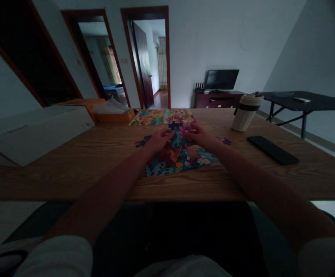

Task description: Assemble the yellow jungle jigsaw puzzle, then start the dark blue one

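Note:
A partly joined jigsaw puzzle (173, 157) with a teal, orange and blue picture lies on the wooden table in front of me. At its far edge my left hand (160, 139) has its fingers closed on the left side of a teal puzzle piece (177, 140). My right hand (201, 136) pinches a purple-patterned puzzle piece (186, 128) from the right, close against the teal one. Whether these two pieces are locked together is too dim to tell. Loose dark puzzle pieces (140, 143) lie left of my left hand, and another loose piece (224, 141) shows beyond my right wrist.
A colourful picture sheet (150, 117) lies behind the puzzle. On the left stand a white box (43, 129) and an orange open box (114, 115). A white tumbler (246, 113) and a black phone-like slab (272, 149) are on the right.

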`<move>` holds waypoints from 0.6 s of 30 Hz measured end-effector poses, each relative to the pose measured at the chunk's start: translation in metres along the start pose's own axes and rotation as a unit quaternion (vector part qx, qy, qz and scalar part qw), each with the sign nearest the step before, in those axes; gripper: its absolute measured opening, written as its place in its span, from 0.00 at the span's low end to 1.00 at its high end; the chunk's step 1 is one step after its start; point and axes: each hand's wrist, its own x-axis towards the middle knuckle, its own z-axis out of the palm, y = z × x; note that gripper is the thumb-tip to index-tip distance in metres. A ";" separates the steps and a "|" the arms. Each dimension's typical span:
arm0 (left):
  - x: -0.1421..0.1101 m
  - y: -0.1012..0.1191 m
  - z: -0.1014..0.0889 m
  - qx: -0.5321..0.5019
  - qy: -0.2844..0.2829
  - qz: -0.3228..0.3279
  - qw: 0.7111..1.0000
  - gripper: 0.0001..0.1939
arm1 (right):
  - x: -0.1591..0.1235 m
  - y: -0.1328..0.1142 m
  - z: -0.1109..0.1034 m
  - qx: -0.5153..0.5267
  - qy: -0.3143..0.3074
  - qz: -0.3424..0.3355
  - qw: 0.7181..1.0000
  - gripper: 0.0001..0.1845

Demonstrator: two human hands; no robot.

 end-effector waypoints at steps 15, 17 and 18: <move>-0.001 0.003 0.000 0.074 0.000 0.018 0.997 0.16 | 0.003 -0.003 -0.001 -0.050 0.054 0.045 0.996 0.06; 0.000 0.001 -0.001 0.057 -0.016 0.028 0.998 0.16 | 0.002 -0.003 0.000 -0.042 0.047 0.045 0.997 0.06; 0.001 0.000 -0.001 0.048 -0.021 0.034 0.998 0.16 | 0.002 -0.004 0.000 -0.035 0.040 0.045 0.998 0.06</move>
